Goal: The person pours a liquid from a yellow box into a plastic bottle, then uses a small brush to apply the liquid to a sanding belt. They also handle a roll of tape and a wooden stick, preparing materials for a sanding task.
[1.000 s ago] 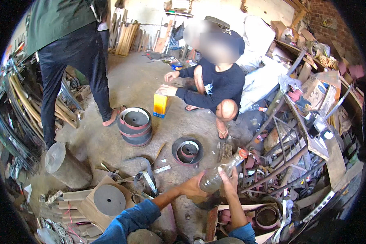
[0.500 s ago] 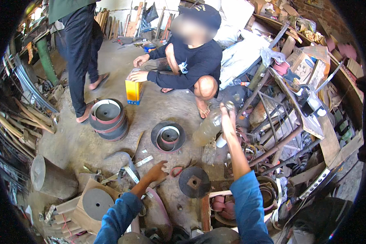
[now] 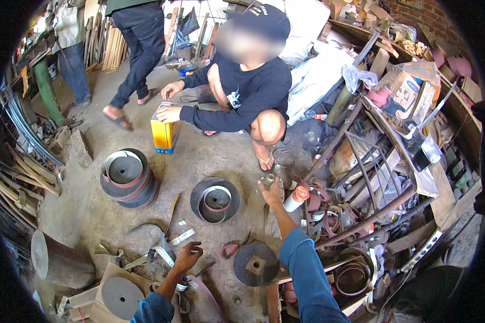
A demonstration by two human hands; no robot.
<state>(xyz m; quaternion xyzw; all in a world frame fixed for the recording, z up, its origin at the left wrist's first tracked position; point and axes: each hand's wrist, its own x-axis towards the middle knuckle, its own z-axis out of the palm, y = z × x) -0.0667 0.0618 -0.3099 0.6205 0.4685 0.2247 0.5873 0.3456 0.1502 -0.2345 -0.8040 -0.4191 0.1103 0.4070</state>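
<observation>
My right hand [image 3: 272, 192] is wrapped round the upper part of a clear bottle [image 3: 269, 177], whose mouth shows above the fingers; the hand and forearm hide most of its body. A white bottle with an orange-red cap [image 3: 298, 195] leans close to the right of this forearm. My left hand [image 3: 188, 256] hangs over the floor, fingers loosely bent and holding nothing. Nearest to it is a pale printed strip [image 3: 183, 237]. A dark disc with a square hub [image 3: 256, 264] lies between my arms. Beyond them sits a round black piece with a coiled strip on it [image 3: 215, 199].
A co-worker squats ahead, hands on a yellow can [image 3: 164, 134]; two other people stand behind. Stacked dark drums [image 3: 128, 178] stand at left, with a metal cylinder [image 3: 59, 260] and a grey disc [image 3: 123, 297] nearer. Scrap and a metal frame [image 3: 364, 161] crowd the right.
My right hand has brought the clear bottle lower and left, from tilted to about upright. My left hand has drawn back toward me. The standing person in dark trousers has stepped to the right.
</observation>
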